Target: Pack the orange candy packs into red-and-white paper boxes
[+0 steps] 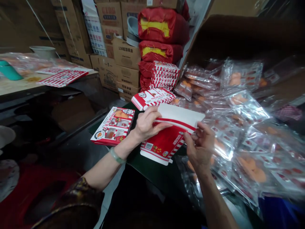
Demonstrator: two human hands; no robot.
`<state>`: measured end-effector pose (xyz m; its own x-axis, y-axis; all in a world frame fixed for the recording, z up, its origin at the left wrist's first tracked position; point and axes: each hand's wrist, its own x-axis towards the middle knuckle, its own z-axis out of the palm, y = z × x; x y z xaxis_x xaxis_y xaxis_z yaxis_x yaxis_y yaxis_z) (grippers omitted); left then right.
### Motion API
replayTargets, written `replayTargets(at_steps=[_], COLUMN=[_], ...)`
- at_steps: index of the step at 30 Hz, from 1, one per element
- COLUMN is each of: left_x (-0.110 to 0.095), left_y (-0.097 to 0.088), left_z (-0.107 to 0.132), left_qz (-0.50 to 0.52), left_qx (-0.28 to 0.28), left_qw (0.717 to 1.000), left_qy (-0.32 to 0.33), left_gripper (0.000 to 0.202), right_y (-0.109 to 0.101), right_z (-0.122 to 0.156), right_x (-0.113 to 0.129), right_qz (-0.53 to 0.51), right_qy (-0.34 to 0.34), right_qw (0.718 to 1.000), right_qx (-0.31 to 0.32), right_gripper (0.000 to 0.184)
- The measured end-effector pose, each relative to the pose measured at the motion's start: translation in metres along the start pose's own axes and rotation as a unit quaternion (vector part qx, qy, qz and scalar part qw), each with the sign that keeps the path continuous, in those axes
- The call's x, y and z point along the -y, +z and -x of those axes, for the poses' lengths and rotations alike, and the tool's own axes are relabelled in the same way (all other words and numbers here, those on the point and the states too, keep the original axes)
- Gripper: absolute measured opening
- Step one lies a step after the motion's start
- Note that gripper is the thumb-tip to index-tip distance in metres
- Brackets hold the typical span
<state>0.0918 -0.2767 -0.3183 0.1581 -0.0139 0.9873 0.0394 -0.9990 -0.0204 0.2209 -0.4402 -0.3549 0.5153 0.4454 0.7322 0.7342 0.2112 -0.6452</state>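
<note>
A flat red-and-white striped carton (pixel 170 135) lies tilted in front of me, its white flap raised at the top. My left hand (pixel 147 122) grips its upper left edge, fingers curled over the flap. My right hand (pixel 201 146) pinches the carton's right edge, with a clear plastic packet partly under it. A closed printed box (pixel 113 125) showing toy food lies just left of my left hand.
A heap of clear packets with orange pieces (pixel 238 127) covers the right side. Flat striped cartons (pixel 152 98) and a stack of them (pixel 165 74) lie behind. Cardboard boxes (pixel 126 63) and red sacks (pixel 162 27) stand at the back. A side table (pixel 21 86) is at left.
</note>
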Motion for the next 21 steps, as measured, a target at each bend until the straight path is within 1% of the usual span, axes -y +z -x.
replayTargets(at_steps=[2,3,4,8,10,13,16,18,19,21], left_x=[-0.002,-0.005,-0.008,-0.022,-0.027,-0.032,-0.036,-0.037,-0.038,-0.040], left_y=[-0.004,-0.007,-0.011,-0.023,-0.023,-0.018,-0.012,-0.010,-0.010,-0.011], left_z=[0.006,0.010,0.014,0.023,0.025,0.028,0.031,0.033,0.034,0.034], left_qz=[-0.001,0.000,0.002,0.012,0.026,0.039,0.039,0.042,0.051,0.088], left_qx=[0.004,0.004,0.003,-0.010,-0.025,-0.049,-0.078,-0.095,-0.102,-0.108], left_qw=[1.000,1.000,1.000,0.999,0.996,0.990,0.984,0.981,0.980,0.973], left_qy=[-0.005,-0.013,-0.020,-0.051,-0.081,-0.127,-0.154,-0.161,-0.164,-0.182], left_gripper=[0.033,0.031,0.029,0.026,0.028,0.028,0.029,0.031,0.031,0.031], right_y=[0.001,0.000,0.000,-0.005,-0.005,0.000,0.005,0.005,0.004,0.002], right_z=[0.008,0.011,0.013,0.014,0.013,0.012,0.010,0.009,0.008,0.007], right_x=[-0.002,-0.002,-0.001,0.003,0.006,0.011,0.018,0.024,0.027,0.033], right_qz=[-0.014,-0.015,-0.011,0.044,0.068,0.055,0.041,0.039,0.040,0.041], right_qy=[-0.001,-0.012,-0.026,-0.080,-0.087,-0.083,-0.091,-0.085,-0.078,-0.053], right_qw=[1.000,1.000,1.000,0.995,0.993,0.995,0.994,0.994,0.994,0.996], right_qx=[-0.002,0.001,0.008,0.040,0.045,0.012,-0.034,-0.054,-0.059,-0.064], right_gripper=[0.038,0.034,0.037,0.065,0.066,0.057,0.032,0.015,0.014,0.017])
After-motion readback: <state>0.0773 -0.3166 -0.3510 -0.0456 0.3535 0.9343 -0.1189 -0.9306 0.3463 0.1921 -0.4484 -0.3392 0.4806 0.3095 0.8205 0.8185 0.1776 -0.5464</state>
